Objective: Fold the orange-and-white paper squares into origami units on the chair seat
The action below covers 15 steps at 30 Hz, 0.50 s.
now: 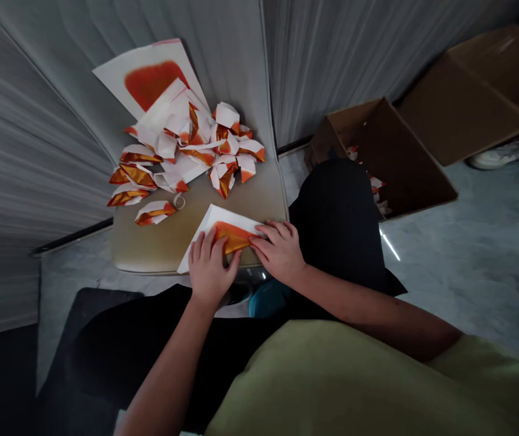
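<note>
On the front of the chair seat (150, 248), a white-and-orange folded paper (227, 237) lies with one corner at the seat's edge. The left grip (209, 269) and the right grip (280, 251) both press flat on it, fingers spread, neither closed around it. Behind it on the seat sits a heap of folded pieces (191, 142), partly over an orange-stained sheet (143, 79). Bare seat lies between paper and heap. Right of the seat, a cardboard box (404, 163) holds more pieces (376, 184).
</note>
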Available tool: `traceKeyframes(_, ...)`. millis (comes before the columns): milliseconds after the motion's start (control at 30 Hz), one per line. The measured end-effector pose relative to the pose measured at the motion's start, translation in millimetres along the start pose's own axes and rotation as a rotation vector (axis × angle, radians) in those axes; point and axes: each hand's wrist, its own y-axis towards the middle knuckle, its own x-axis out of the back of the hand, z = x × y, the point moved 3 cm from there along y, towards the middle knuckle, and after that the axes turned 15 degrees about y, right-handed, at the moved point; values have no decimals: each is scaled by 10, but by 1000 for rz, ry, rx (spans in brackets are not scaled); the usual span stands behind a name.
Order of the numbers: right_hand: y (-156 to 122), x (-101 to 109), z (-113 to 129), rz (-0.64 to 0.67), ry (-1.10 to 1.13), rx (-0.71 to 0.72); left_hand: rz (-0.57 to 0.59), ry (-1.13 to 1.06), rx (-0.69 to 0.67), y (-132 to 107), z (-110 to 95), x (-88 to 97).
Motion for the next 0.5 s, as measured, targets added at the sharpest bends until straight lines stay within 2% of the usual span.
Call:
traceKeyframes(300, 2, 15, 4, -3, 14, -14, 42, 1, 33, -10, -12, -20)
traceKeyframes(500, -178, 100, 95, 0, -3, -64, 50, 23, 40, -21, -46, -26)
